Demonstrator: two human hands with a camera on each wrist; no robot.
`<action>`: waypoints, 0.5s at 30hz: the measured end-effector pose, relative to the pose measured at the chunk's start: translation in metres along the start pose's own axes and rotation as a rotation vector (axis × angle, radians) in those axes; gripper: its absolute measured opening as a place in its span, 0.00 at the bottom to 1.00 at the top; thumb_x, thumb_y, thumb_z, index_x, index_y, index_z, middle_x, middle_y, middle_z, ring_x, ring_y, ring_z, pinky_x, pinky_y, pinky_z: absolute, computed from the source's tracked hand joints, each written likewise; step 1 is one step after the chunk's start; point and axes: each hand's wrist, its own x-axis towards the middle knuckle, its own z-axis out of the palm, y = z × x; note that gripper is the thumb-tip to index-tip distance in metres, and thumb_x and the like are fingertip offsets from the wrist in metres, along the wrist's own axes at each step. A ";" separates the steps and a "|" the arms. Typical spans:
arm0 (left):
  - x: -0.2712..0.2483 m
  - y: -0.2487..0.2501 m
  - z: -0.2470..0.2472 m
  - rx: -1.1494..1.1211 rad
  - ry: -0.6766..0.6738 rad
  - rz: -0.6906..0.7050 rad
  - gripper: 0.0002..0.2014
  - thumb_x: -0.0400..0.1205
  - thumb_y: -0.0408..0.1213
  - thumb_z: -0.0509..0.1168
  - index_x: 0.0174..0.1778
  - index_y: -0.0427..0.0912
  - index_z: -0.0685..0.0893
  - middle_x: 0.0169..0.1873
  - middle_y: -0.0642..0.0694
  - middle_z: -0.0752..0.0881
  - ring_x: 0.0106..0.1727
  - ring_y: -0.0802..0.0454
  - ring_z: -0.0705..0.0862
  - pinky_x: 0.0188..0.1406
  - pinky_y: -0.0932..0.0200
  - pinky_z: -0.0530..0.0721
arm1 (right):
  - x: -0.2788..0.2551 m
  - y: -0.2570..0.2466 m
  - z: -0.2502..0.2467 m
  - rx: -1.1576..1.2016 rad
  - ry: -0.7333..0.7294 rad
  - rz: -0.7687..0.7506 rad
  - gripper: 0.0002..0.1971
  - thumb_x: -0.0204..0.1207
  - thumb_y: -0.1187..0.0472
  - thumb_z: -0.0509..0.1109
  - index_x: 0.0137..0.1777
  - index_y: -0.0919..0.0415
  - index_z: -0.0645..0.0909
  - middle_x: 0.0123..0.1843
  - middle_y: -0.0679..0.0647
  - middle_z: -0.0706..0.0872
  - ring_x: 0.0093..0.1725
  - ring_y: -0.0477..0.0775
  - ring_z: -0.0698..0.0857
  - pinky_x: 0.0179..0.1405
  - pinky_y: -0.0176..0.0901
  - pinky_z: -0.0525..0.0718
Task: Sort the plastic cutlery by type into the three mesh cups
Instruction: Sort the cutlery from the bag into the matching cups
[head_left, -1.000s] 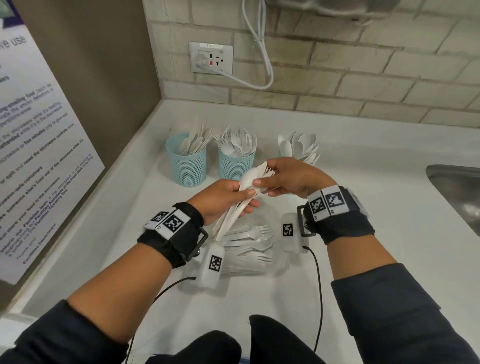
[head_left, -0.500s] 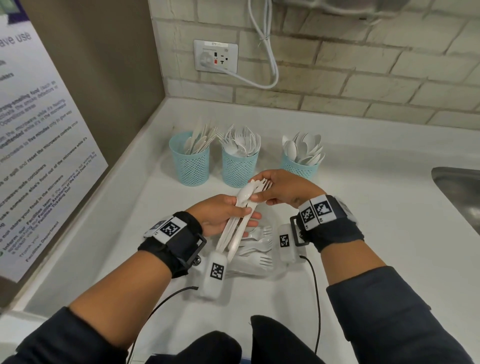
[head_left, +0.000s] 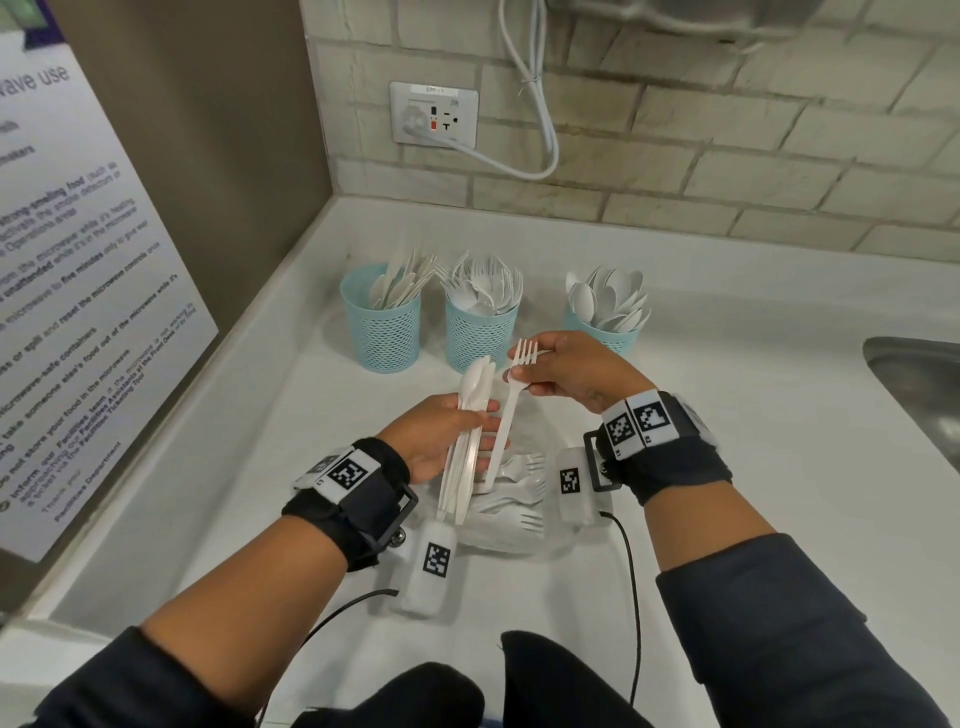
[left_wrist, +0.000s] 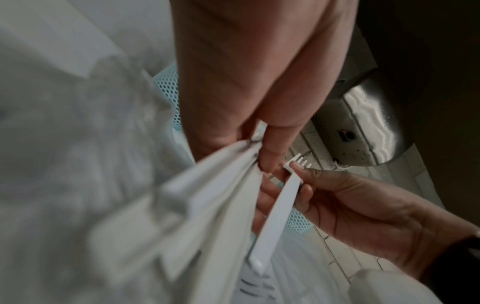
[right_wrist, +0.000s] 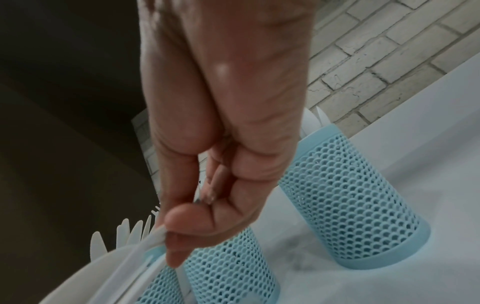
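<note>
Three blue mesh cups stand in a row at the back of the white counter: the left cup (head_left: 382, 332) holds knives, the middle cup (head_left: 480, 335) forks, the right cup (head_left: 605, 335) spoons. My left hand (head_left: 470, 428) grips a bundle of white cutlery (head_left: 465, 457) with spoon bowls on top, also seen close in the left wrist view (left_wrist: 207, 195). Just right of the bundle, my right hand (head_left: 530, 371) pinches a single white fork (head_left: 509, 410) near its tines, handle hanging down. The same fork (left_wrist: 278, 209) shows apart from the bundle. Loose forks (head_left: 514, 499) lie on the counter below both hands.
A steel sink (head_left: 924, 405) sits at the right edge of the counter. A brick wall with a socket (head_left: 434, 114) and a white cable runs behind the cups. A brown side wall with a printed notice (head_left: 78, 312) closes the left.
My right hand has drawn one fork out of the bundle and to the right. The left hand keeps hold of what is left of the bundle, slightly lower.
</note>
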 end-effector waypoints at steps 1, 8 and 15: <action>0.000 0.000 0.000 0.001 0.001 0.005 0.07 0.84 0.27 0.57 0.52 0.38 0.79 0.42 0.39 0.86 0.41 0.47 0.88 0.46 0.49 0.86 | 0.000 0.000 0.000 -0.009 0.001 0.005 0.11 0.74 0.70 0.72 0.56 0.62 0.82 0.50 0.59 0.88 0.41 0.48 0.86 0.36 0.28 0.86; -0.005 -0.001 0.001 -0.004 0.019 0.057 0.05 0.83 0.32 0.61 0.52 0.39 0.81 0.41 0.41 0.87 0.39 0.50 0.88 0.34 0.59 0.88 | 0.000 -0.004 0.002 -0.087 0.017 0.037 0.07 0.80 0.66 0.65 0.55 0.59 0.82 0.45 0.57 0.88 0.31 0.47 0.86 0.28 0.31 0.83; -0.005 0.001 0.001 -0.128 0.115 0.116 0.06 0.85 0.37 0.60 0.50 0.39 0.80 0.40 0.42 0.87 0.32 0.52 0.89 0.35 0.59 0.88 | 0.003 -0.032 0.002 -0.069 0.270 -0.241 0.12 0.86 0.60 0.54 0.60 0.61 0.78 0.37 0.54 0.86 0.21 0.42 0.81 0.20 0.31 0.76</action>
